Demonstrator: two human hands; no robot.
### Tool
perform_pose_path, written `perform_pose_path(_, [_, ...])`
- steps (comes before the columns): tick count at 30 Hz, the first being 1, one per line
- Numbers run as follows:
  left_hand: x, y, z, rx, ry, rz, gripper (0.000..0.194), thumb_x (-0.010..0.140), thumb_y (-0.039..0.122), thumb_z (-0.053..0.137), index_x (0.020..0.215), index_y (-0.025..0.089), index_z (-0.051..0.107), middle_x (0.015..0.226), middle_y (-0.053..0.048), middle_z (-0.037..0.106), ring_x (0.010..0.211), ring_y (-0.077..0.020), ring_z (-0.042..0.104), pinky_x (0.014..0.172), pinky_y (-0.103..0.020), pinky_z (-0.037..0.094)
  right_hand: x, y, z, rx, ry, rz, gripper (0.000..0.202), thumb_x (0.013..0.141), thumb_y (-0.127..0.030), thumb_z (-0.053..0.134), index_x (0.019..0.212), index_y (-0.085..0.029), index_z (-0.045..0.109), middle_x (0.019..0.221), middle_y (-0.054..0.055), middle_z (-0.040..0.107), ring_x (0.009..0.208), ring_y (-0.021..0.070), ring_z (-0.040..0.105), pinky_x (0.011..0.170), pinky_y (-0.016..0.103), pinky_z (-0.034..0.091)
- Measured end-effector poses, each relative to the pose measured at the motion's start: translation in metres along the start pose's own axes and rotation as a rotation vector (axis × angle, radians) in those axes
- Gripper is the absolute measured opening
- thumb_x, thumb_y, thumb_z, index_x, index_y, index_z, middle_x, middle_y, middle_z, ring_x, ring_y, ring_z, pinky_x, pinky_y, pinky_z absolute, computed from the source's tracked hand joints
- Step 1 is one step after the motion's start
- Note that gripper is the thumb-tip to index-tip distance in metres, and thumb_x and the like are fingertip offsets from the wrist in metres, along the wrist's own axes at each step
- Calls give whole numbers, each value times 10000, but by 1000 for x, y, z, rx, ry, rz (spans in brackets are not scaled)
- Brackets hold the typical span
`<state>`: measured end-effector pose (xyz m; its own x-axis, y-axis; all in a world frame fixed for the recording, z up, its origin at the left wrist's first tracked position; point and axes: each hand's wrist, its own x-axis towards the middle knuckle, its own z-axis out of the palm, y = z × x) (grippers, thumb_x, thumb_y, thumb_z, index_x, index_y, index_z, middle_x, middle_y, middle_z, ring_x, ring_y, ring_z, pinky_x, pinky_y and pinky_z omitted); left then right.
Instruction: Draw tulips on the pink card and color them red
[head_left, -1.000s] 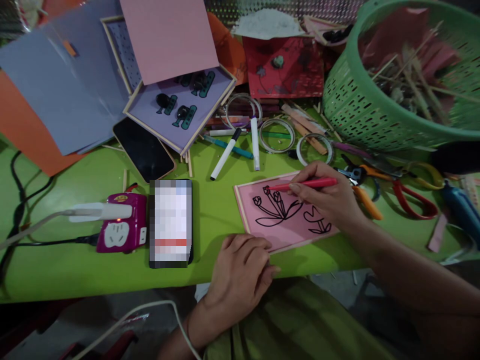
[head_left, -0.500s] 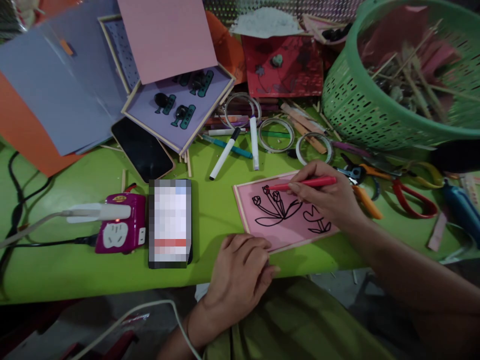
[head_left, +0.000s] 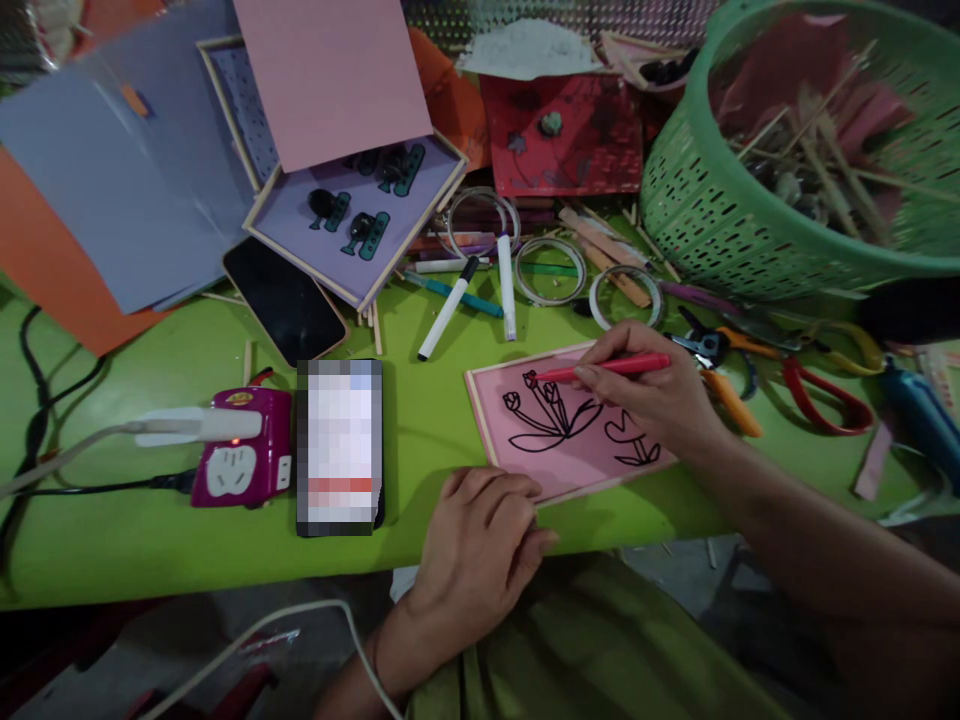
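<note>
Evidently, from the head view, the step in hand is fine work: a red pen (head_left: pixel 637 364) has its tip at the uppermost flower bud (head_left: pixel 531 379) drawn in black on a pink card (head_left: pixel 577 468). That card lies flat near the front edge of the green table (head_left: pixel 420 440), bordered by pale wooden strips (head_left: pixel 481 420). To do this well, short, light strokes would seem best, worked from the middle of the bud outward and stopped just inside the black line, since the outline is small and a slip would mark the pink around it. Steady pressure from the other side should stop the card from swivelling, and the drawing hand would do well to stay off any line that might be damp.

As for pose, the right hand (head_left: pixel 651 388) comes in from the right, its forearm slanting up from the lower corner. Thumb and fingers are pinched on the pen, whose barrel lies low, almost level across the picture, and the hand covers part of the smaller drawing beneath it. The left hand (head_left: pixel 480 540) lies back upward at the card's lower left corner, fingers together and bent, tips over the near border; whether anything sits under its palm, I cannot tell.
</note>
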<state>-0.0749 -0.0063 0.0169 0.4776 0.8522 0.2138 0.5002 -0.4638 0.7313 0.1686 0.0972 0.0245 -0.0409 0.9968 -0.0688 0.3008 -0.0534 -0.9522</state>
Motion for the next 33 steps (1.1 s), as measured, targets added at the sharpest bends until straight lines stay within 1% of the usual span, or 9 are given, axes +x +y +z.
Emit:
perform_pose_path(4, [-1, 1, -1, -8, -15, -6, 307, 1130, 350, 448, 977, 206, 673, 1104, -77, 817, 1001, -247, 715, 868, -441, 558, 0, -1, 1, 9, 16, -13, 267, 839, -422, 876, 816, -266, 660, 735, -6, 652, 626, 155, 589, 608, 356, 512])
perform_pose_path(7, [-1, 1, -1, -12, -21, -19, 293, 1124, 349, 460, 983, 209, 674, 1107, -76, 816, 1015, -249, 712, 891, -444, 558, 1, -3, 2, 26, 24, 6, 281, 825, -421, 879, 804, -248, 659, 727, -6, 665, 603, 131, 562, 618, 342, 514])
perform_pose_path(11, [-1, 0, 1, -12, -15, -17, 322, 1136, 371, 441, 959, 208, 656, 1119, -74, 817, 1008, -245, 717, 876, -440, 548, 1, -4, 2, 33, 15, 11, 299, 824, -426, 884, 801, -238, 652, 725, -6, 657, 614, 127, 571, 613, 323, 504])
perform_pose_path(16, [0, 1, 0, -7, -3, -6, 358, 1147, 385, 409, 960, 206, 656, 1107, -73, 818, 995, -240, 715, 859, -432, 550, 0, -6, 1, 47, 3, 9, 342, 830, -485, 887, 805, -237, 653, 721, -8, 644, 589, 118, 546, 594, 317, 490])
perform_pose_path(19, [0, 0, 0, -6, -11, -10, 335, 1137, 369, 433, 970, 206, 674, 1103, -77, 816, 995, -240, 716, 874, -438, 558, 1, -7, 2, 41, 8, -11, 373, 810, -533, 897, 803, -239, 667, 719, -14, 653, 574, 109, 520, 593, 313, 487])
perform_pose_path(22, [-1, 0, 0, -8, -19, -17, 316, 1132, 355, 444, 982, 205, 679, 1117, -74, 815, 1008, -243, 716, 875, -443, 557, 1, -7, 3, 14, 13, -9, 398, 797, -567, 900, 804, -240, 674, 719, -12, 661, 582, 115, 524, 578, 309, 475])
perform_pose_path(26, [-2, 0, 1, -12, -14, -16, 335, 1142, 382, 426, 975, 213, 661, 1125, -64, 815, 1012, -243, 718, 865, -438, 547, 2, -7, 5, 24, -5, -8, 407, 798, -581, 898, 812, -243, 674, 687, -21, 631, 575, 116, 517, 568, 302, 465])
perform_pose_path(33, [0, 0, 1, -2, 12, 6, 345, 1149, 381, 415, 952, 208, 639, 1104, -54, 814, 984, -234, 712, 842, -426, 535, 1, -6, 5, 10, -7, -19, 384, 825, -572, 883, 818, -250, 674, 705, -19, 626, 583, 123, 519, 581, 319, 463])
